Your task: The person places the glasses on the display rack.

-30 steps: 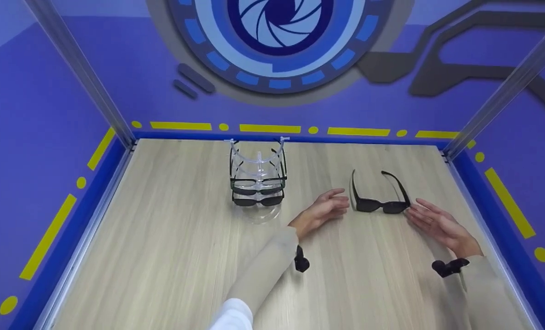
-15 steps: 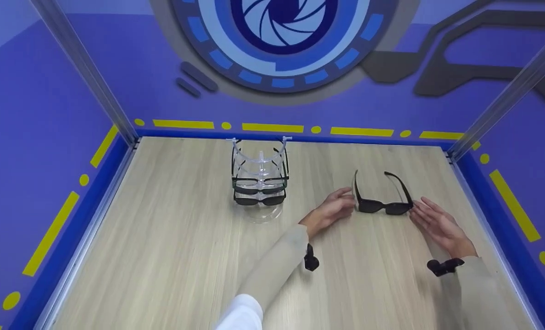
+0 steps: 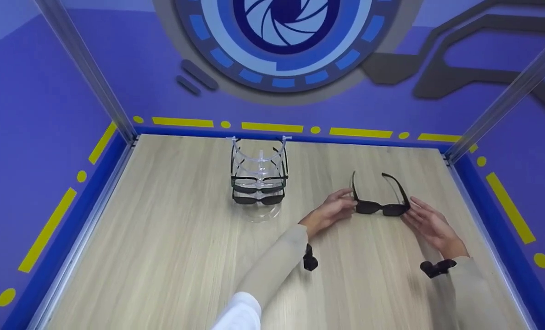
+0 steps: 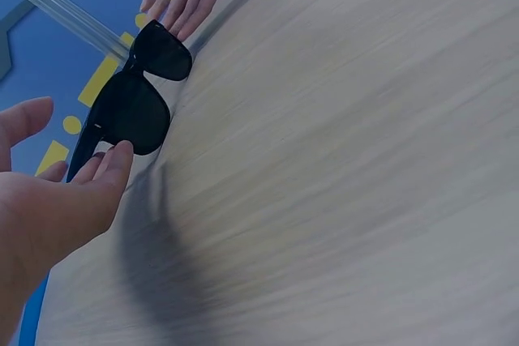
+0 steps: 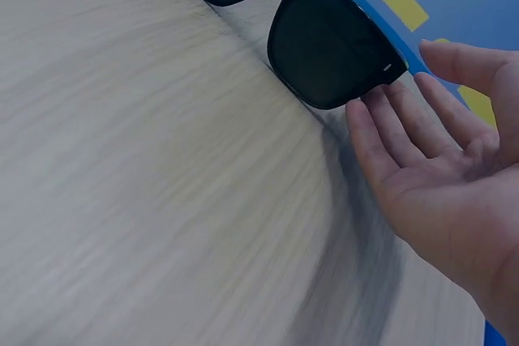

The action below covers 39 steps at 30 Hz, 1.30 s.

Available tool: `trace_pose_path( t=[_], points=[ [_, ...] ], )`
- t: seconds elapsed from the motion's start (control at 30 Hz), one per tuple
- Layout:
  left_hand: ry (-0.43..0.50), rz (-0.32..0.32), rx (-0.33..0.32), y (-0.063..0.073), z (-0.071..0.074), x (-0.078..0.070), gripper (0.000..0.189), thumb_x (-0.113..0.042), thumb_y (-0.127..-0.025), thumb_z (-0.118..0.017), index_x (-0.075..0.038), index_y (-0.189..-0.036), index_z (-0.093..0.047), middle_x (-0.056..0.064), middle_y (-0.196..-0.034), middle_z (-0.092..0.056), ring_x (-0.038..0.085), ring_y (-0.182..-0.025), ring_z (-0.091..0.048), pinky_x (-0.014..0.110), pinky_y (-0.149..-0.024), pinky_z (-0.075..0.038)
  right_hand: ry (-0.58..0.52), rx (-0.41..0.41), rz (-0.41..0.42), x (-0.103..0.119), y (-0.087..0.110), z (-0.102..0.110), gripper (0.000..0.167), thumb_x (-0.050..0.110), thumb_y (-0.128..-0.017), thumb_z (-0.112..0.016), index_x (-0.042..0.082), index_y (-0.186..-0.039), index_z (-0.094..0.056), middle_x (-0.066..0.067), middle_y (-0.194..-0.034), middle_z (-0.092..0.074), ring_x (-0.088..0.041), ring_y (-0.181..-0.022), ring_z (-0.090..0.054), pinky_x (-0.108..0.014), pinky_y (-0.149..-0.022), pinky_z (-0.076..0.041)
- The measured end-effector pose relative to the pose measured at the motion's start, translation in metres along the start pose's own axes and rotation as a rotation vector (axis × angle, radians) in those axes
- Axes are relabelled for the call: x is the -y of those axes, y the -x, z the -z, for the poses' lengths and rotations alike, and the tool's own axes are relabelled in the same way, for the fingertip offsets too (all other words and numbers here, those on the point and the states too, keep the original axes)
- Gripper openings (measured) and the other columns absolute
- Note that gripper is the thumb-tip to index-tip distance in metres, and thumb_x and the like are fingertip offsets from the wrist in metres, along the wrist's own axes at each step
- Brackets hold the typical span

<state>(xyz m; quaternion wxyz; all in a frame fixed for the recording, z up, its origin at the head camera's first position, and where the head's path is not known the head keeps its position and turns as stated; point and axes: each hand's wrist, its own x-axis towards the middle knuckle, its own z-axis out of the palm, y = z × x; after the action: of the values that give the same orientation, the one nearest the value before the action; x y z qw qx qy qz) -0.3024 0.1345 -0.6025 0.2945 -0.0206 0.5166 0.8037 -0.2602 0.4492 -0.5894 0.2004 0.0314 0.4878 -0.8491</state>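
Observation:
Black sunglasses [image 3: 368, 208] stand on the table with their temples spread open and pointing to the back. At their left hinge, the fingertips of my left hand [image 3: 331, 211] touch the frame, the thumb held apart in the left wrist view. The other hinge meets the fingertips of my right hand [image 3: 433, 227]. In the right wrist view, the right hand's fingers are fairly straight beneath the frame corner, its thumb [image 5: 466, 64] away from the frame. Both dark lenses face me, and neither hand curls around the sunglasses [image 4: 134, 115].
Left of the hands, a clear display stand [image 3: 261, 172] bears several dark-framed glasses; sunglasses [image 3: 246, 200] hang lowest. Its upper arms carry no glasses at the front. Blue walls with metal posts [image 3: 506, 91] enclose the wooden table [image 3: 171, 238] at the back and sides.
My left hand has moved right until its fingertips meet the sunglasses. The right hand has shifted slightly left against the other hinge. The sunglasses have barely moved.

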Motion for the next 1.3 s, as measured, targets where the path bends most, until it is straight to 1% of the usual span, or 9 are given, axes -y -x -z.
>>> trace_pose_path(
  t=[0.13, 0.2, 0.33, 0.47, 0.6, 0.83, 0.93, 1.1, 1.3],
  points=[
    [-0.008, -0.023, -0.030, 0.001, 0.001, 0.001, 0.056, 0.000, -0.093, -0.063, -0.007, -0.147, -0.051, 0.005, -0.116, -0.073, 0.010, -0.082, -0.062, 0.030, -0.080, -0.053, 0.016, -0.013, 0.001, 0.001, 0.003, 0.000, 0.038, 0.001, -0.110, -0.035, 0.014, -0.124, -0.069, 0.000, -0.120, -0.074, -0.012, -0.117, -0.067, -0.026, -0.105, -0.054],
    [0.000, -0.027, -0.046, 0.001, 0.001, 0.001, 0.054, 0.001, -0.093, -0.062, -0.007, -0.146, -0.053, 0.008, -0.119, -0.074, 0.012, -0.084, -0.065, 0.030, -0.081, -0.055, 0.024, -0.022, 0.001, 0.001, 0.005, -0.001, 0.038, 0.001, -0.109, -0.036, 0.011, -0.125, -0.069, 0.000, -0.120, -0.074, -0.012, -0.116, -0.067, -0.026, -0.104, -0.054],
    [0.000, -0.017, -0.049, 0.003, 0.004, 0.000, 0.053, 0.003, -0.094, -0.061, -0.006, -0.146, -0.052, 0.013, -0.124, -0.073, 0.014, -0.089, -0.069, 0.035, -0.092, -0.058, 0.060, -0.044, -0.007, -0.001, 0.007, -0.002, 0.039, -0.001, -0.109, -0.038, 0.011, -0.123, -0.072, 0.002, -0.117, -0.075, -0.009, -0.114, -0.069, -0.025, -0.102, -0.056],
    [-0.017, -0.009, -0.049, 0.005, 0.006, 0.000, 0.053, 0.003, -0.094, -0.062, -0.006, -0.146, -0.053, 0.015, -0.124, -0.073, 0.014, -0.087, -0.069, 0.036, -0.090, -0.058, 0.085, -0.055, 0.001, -0.002, 0.008, -0.004, 0.041, -0.004, -0.107, -0.039, 0.012, -0.120, -0.074, 0.003, -0.116, -0.076, -0.008, -0.111, -0.070, -0.024, -0.100, -0.057],
    [-0.030, -0.010, -0.061, 0.008, 0.007, -0.002, 0.053, 0.004, -0.093, -0.061, -0.006, -0.145, -0.054, 0.012, -0.117, -0.076, 0.013, -0.082, -0.068, 0.034, -0.083, -0.058, 0.094, -0.035, 0.005, -0.001, 0.007, -0.006, 0.039, -0.005, -0.107, -0.040, 0.010, -0.124, -0.072, 0.001, -0.118, -0.075, -0.009, -0.111, -0.070, -0.024, -0.100, -0.057],
    [-0.032, -0.014, -0.067, 0.012, 0.007, -0.003, 0.049, 0.003, -0.094, -0.059, -0.004, -0.143, -0.055, 0.002, -0.090, -0.073, 0.012, -0.073, -0.066, 0.030, -0.075, -0.058, 0.107, 0.011, -0.035, 0.001, 0.014, -0.009, 0.040, -0.005, -0.107, -0.040, 0.009, -0.132, -0.068, 0.000, -0.121, -0.075, -0.010, -0.115, -0.069, -0.025, -0.102, -0.056],
    [-0.033, -0.023, -0.079, 0.015, 0.006, -0.002, 0.044, 0.000, -0.095, -0.061, -0.004, -0.139, -0.059, 0.002, -0.088, -0.075, 0.011, -0.074, -0.068, 0.030, -0.077, -0.061, 0.108, 0.034, -0.054, 0.001, 0.020, -0.009, 0.041, -0.005, -0.107, -0.038, 0.009, -0.134, -0.066, 0.000, -0.123, -0.074, -0.011, -0.117, -0.069, -0.027, -0.104, -0.055],
    [-0.009, -0.055, -0.094, 0.024, -0.001, -0.003, 0.038, -0.005, -0.095, -0.066, -0.005, -0.133, -0.065, 0.002, -0.090, -0.075, 0.010, -0.077, -0.070, 0.034, -0.087, -0.063, 0.120, 0.055, -0.071, 0.001, 0.030, -0.011, 0.042, -0.005, -0.107, -0.039, 0.011, -0.134, -0.067, 0.001, -0.125, -0.074, -0.010, -0.118, -0.069, -0.028, -0.104, -0.055],
    [0.037, -0.086, -0.076, 0.039, -0.003, -0.008, 0.037, -0.006, -0.092, -0.071, -0.007, -0.129, -0.067, -0.002, -0.087, -0.074, 0.008, -0.076, -0.070, 0.022, -0.076, -0.060, 0.063, 0.137, -0.043, 0.003, 0.037, -0.020, 0.045, -0.009, -0.106, -0.035, 0.007, -0.135, -0.065, -0.006, -0.128, -0.073, -0.014, -0.119, -0.069, -0.029, -0.105, -0.055]
  ],
)
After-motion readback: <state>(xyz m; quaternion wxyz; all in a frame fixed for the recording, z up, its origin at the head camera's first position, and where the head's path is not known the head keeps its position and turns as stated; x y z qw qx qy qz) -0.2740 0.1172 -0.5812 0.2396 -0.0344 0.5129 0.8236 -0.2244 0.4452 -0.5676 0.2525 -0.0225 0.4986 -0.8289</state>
